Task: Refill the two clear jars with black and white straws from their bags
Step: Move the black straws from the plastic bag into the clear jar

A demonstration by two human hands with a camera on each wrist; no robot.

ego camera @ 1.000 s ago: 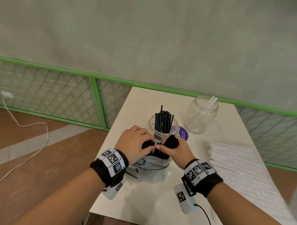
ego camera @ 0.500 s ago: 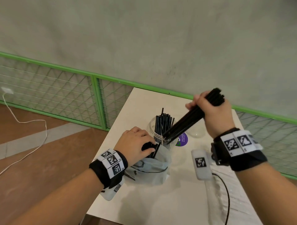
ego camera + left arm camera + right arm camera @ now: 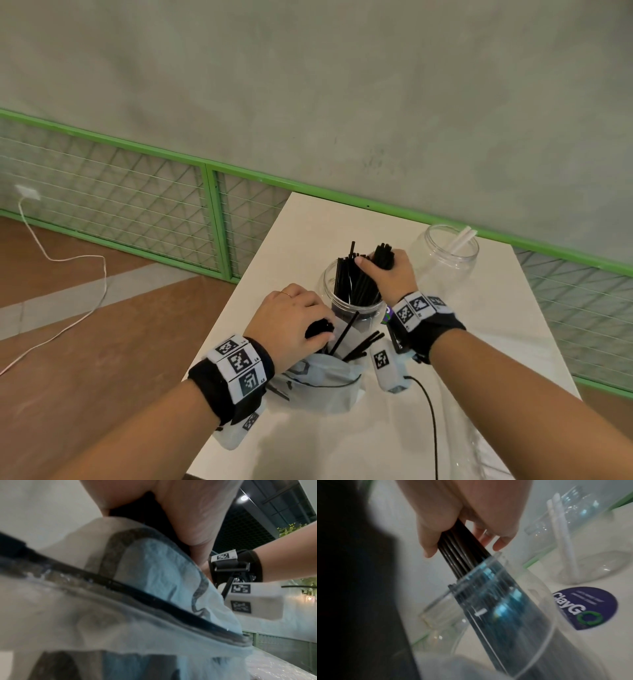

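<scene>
the bundle of thin black plastic straws [image 3: 383,262] stands with its lower ends already inside the near clear round plastic jar [image 3: 352,301], gripped near its top by the right hand [image 3: 388,274], whose fingers and thumb are curled tight around it. to do this step well, i judge the hand should let the ends reach the jar's floor and ease the grip gently, so the bundle fans against the straws already standing there rather than bouncing out or tipping the light jar.

the left hand [image 3: 291,318] is curled around more black straws at the mouth of the pale translucent plastic bag [image 3: 322,380], holding it upright just in front of the jar; a few loose straws [image 3: 363,346] poke out of the bag at a slant.

the near jar holds a good stand of black straws but looks not yet full. the far clear jar [image 3: 445,260], well to the right, holds only a couple of white straws [image 3: 462,238] leaning on its rim. both jars sit on the white table [image 3: 308,233], with a round purple sticker [image 3: 585,607] between them.
</scene>
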